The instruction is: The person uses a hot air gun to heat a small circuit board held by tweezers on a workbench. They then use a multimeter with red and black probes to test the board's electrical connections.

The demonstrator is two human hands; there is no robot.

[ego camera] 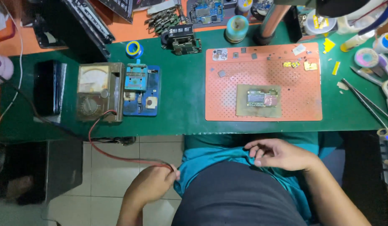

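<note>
The left hand [150,184] is pinching the red and black test leads [114,157], fingers closed around the thin wires, below the counter [181,96] edge. The leads are running up to the analog multimeter [95,92] on the counter. They are looking light and soft, best held near the ends. The right hand [280,155] is half curled, its fingers gripping the teal cloth [210,161] in the lap.

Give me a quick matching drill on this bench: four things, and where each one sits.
1 analog multimeter with beige dial
2 small green circuit board
3 left hand
4 right hand

a on the orange perforated mat
b pinching the red and black test leads
c on the teal shirt hem
d left part of the green bench top

Pairs: 1-d, 2-a, 3-b, 4-c
</note>
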